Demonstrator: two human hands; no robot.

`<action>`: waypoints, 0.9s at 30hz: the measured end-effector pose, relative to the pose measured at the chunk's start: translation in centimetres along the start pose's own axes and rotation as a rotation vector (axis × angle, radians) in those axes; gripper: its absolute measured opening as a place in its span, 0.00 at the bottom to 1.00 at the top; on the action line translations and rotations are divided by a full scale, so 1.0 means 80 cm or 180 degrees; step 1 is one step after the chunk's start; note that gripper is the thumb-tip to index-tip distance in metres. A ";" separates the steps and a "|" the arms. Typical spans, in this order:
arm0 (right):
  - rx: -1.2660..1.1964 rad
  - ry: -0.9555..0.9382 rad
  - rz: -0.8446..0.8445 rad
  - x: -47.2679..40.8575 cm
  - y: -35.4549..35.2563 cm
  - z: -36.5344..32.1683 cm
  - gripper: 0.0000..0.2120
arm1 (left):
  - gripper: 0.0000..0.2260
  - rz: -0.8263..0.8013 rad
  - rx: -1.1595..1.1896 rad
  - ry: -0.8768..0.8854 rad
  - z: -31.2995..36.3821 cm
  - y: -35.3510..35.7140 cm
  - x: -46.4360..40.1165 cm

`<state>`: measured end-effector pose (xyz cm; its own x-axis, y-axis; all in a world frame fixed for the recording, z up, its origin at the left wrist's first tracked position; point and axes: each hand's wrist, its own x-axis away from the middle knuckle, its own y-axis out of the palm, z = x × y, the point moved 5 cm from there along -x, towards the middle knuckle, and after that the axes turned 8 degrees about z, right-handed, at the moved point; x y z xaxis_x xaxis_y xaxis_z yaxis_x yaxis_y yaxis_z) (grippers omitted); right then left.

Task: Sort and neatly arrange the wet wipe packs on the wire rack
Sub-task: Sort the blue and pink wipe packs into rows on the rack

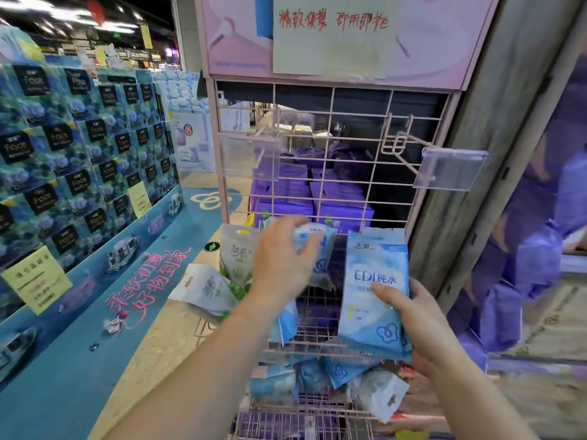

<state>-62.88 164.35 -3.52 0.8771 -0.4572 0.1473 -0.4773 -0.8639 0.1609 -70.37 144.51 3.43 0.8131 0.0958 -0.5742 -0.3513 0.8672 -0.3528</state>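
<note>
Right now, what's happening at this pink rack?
A person is sorting wet wipe packs on the pink wire rack. The right hand holds a blue pack upright, while the left hand grips another blue pack. Green packs hang at the left, and loose packs lie jumbled lower down.

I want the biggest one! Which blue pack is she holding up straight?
The blue pack with big "EDI" letters, gripped by the right hand. The other blue ones hang or lie jumbled.

Both bare forearms reach forward and up from the bottom edge. The left hand [282, 265] is raised higher, back toward the camera, fingers curled forward and blurred. The right hand [419, 315] sits lower, thumb pressed flat, fingers wrapped behind.
</note>
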 end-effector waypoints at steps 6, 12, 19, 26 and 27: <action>0.0310 -0.0399 0.0479 -0.018 -0.038 -0.011 0.17 | 0.30 -0.0904 -0.2349 0.0464 -0.050 -0.008 -0.038; 0.0569 -0.0629 0.0645 -0.023 -0.046 -0.017 0.19 | 0.25 -0.0658 -0.1955 0.0543 -0.049 -0.023 -0.037; 0.0459 -0.0644 0.0574 -0.024 -0.045 -0.017 0.20 | 0.29 -0.0392 -0.1021 -0.0033 -0.048 -0.042 -0.029; 0.0318 -0.0642 0.0516 -0.025 -0.044 -0.011 0.17 | 0.33 -0.0258 0.0283 -0.0345 -0.021 -0.093 -0.001; 0.0292 -0.0642 0.0500 -0.024 -0.044 -0.010 0.17 | 0.32 -0.0463 0.0485 -0.0446 -0.019 -0.098 0.010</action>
<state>-62.91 168.40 -3.61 0.7901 -0.6120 -0.0355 -0.6095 -0.7904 0.0609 -67.66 137.08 4.58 0.9101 0.0223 -0.4138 -0.1606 0.9395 -0.3027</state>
